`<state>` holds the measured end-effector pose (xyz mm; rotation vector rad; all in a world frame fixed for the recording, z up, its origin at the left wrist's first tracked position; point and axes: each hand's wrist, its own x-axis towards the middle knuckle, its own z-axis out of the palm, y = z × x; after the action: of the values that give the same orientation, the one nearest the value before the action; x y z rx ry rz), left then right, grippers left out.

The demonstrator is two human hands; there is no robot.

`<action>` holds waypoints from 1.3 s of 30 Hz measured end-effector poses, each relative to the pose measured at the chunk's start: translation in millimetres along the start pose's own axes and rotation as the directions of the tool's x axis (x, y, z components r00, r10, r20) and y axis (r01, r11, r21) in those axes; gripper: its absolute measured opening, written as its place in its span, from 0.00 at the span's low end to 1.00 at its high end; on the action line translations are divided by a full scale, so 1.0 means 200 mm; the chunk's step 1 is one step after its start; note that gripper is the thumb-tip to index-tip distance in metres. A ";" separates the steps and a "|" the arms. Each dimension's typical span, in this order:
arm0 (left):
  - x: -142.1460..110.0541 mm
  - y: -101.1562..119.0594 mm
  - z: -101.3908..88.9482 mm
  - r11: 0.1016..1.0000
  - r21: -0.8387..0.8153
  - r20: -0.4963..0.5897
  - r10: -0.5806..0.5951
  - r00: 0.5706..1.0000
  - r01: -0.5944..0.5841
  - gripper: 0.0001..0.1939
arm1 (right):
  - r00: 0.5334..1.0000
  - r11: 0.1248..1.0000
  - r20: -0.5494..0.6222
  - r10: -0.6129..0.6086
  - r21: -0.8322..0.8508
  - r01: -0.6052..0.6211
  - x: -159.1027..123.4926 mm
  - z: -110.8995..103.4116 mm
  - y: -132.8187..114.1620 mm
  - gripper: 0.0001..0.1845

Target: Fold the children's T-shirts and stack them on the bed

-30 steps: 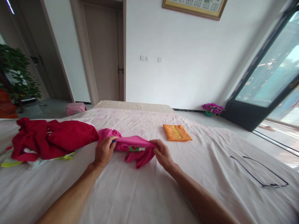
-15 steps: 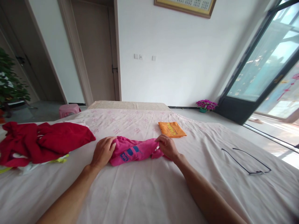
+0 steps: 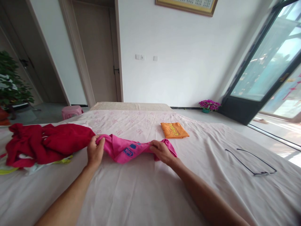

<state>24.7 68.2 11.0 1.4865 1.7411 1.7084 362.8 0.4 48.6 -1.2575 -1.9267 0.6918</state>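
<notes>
A pink garment [image 3: 124,149] with a blue print and lettering stretches between my two hands above the bed sheet. Its left end is pinched by my left hand [image 3: 96,150], close beside a pile of red clothing [image 3: 58,139]. My right hand [image 3: 162,151] grips the garment's right part, and a loose pink end sticks out past the knuckles. The middle of the cloth sags, and its full shape is hidden by folds. Beyond my right hand lies a folded orange cloth [image 3: 174,130] with yellow lettering.
Eyeglasses [image 3: 256,166] lie on the pale bed sheet [image 3: 131,201] at the right. White and yellow cloth [image 3: 63,160] shows beneath the red pile. Past the bed are a pink stool [image 3: 71,111], a potted plant [image 3: 14,84] and purple flowers [image 3: 209,105].
My left hand has moved left with its end of the pink garment, and my right hand slightly left. The cloth, bunched on the sheet before, is now drawn out longer and lifted at the left.
</notes>
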 end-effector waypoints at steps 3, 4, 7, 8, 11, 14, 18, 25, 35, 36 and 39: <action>0.02 0.01 0.01 0.969 -0.215 -0.055 -0.140 0.989 0.125 0.22 | 0.970 0.915 -0.046 0.237 0.347 -0.207 0.02 -0.06 0.03 0.15; 0.03 0.00 0.01 0.953 -0.251 -0.027 -0.181 0.983 0.169 0.23 | 0.955 0.896 -0.062 0.290 0.369 -0.248 0.03 -0.08 0.05 0.15; 0.03 -0.03 0.02 0.936 -0.249 0.066 -0.239 0.969 0.248 0.23 | 0.927 0.934 -0.161 0.340 0.174 -0.312 0.03 -0.11 0.13 0.16; 0.03 -0.04 0.02 0.936 -0.240 0.082 -0.245 0.966 0.257 0.22 | 0.926 0.945 -0.190 0.326 0.067 -0.319 0.03 -0.12 0.16 0.16; 0.02 -0.07 0.02 0.938 -0.217 0.110 -0.252 0.961 0.271 0.20 | 0.938 0.931 -0.207 0.278 -0.182 -0.316 0.01 -0.13 0.21 0.15; 0.02 -0.08 0.01 0.937 -0.213 0.143 -0.250 0.958 0.276 0.18 | 0.953 0.900 -0.179 0.246 -0.322 -0.293 0.00 -0.13 0.19 0.16; 0.01 -0.06 0.03 0.926 -0.257 0.160 -0.240 0.957 0.275 0.18 | 0.975 0.856 -0.119 0.185 -0.468 -0.220 -0.01 -0.12 0.14 0.18; 0.13 0.05 -0.02 0.708 -0.662 0.079 -0.263 0.962 0.247 0.20 | 0.867 0.962 -0.449 0.217 0.250 -0.111 0.05 -0.21 0.05 0.17; 0.11 0.04 -0.01 0.979 -0.183 0.223 -0.049 0.974 0.092 0.21 | 0.939 0.564 -0.104 0.328 0.819 -0.106 0.04 -0.17 -0.13 0.18; 0.08 0.06 0.01 0.995 -0.096 0.314 0.013 0.949 0.018 0.22 | 0.950 0.549 -0.032 0.311 0.822 -0.151 0.03 -0.16 -0.15 0.16; -0.03 0.14 0.07 0.985 -0.063 0.522 0.168 0.836 -0.159 0.25 | 0.957 0.534 0.203 0.206 0.797 -0.283 0.00 -0.16 -0.21 0.21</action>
<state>51.6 64.9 28.5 1.9163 1.3320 1.2047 365.8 -13.2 99.2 -0.8650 -1.1678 1.5943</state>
